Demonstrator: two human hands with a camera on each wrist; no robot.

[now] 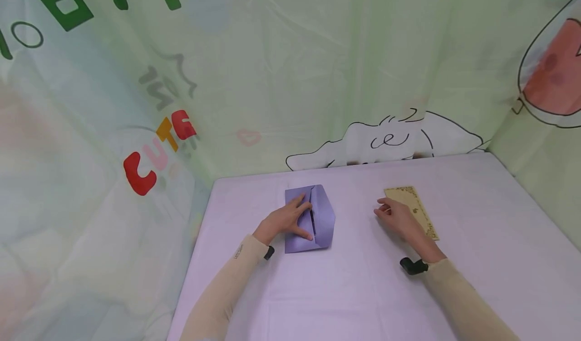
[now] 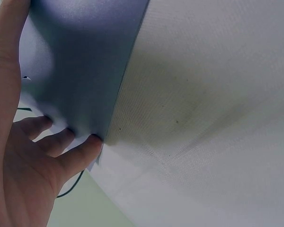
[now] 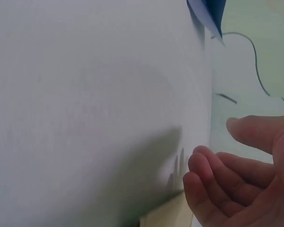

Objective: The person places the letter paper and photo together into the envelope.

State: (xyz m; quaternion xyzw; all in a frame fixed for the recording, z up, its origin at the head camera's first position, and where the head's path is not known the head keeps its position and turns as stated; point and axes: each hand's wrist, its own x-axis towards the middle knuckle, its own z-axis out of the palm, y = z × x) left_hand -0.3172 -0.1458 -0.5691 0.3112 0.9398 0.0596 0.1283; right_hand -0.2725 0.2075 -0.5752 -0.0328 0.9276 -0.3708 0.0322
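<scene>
A purple envelope (image 1: 324, 217) lies on the table with its flap opened out to the right and a dark slit down its middle. My left hand (image 1: 287, 218) rests on it, thumb and fingers spread; in the left wrist view the fingertips (image 2: 92, 142) touch the envelope near its edge. To the right lies a cream card (image 1: 421, 211) with a dark ornamental border, partly covered by my right hand (image 1: 400, 222). That hand hovers at the card's left side. Its fingers (image 3: 217, 182) are loosely curved and hold nothing, with the thumb apart from them in the right wrist view.
A pale lilac cloth covers the table (image 1: 345, 290). Behind it hangs a light green printed curtain (image 1: 290, 89), with another printed curtain side (image 1: 91, 220) along the left. A black wrist strap device (image 1: 413, 266) sits on the right wrist.
</scene>
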